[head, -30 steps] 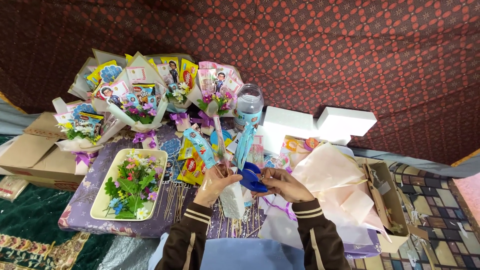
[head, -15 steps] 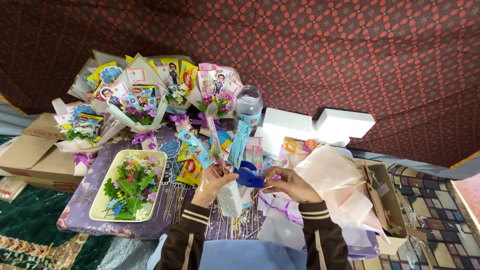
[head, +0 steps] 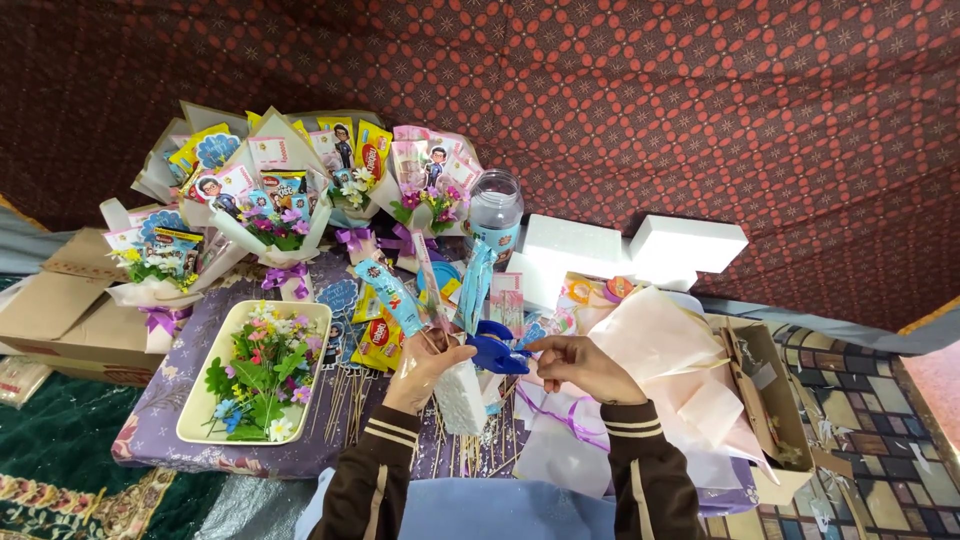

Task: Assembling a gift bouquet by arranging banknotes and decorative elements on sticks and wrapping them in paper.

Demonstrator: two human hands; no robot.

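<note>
cardboard box [head: 70, 310] at far left edge, wrapped bouquets [head: 265, 200] along the back, cream tray [head: 205, 385] of fake flowers on the purple table [head: 150, 425]. my left hand [head: 425, 365] grips a white foam block [head: 462, 395] with stick-mounted packets. blue tape dispenser [head: 497, 352] between hands; my right hand [head: 580, 365] pinches its tape end. pink wrapping paper [head: 660, 350] right, open box [head: 775, 400] at the edge. little free room.

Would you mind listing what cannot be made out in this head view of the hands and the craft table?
- Blue tool: its kind is unclear; the right hand and left hand cover part of it.
- White foam block: its upper end is hidden by the left hand.
- Small flowers in the cream tray: too small to identify.
- Cardboard box contents: hidden by pink paper.
</note>
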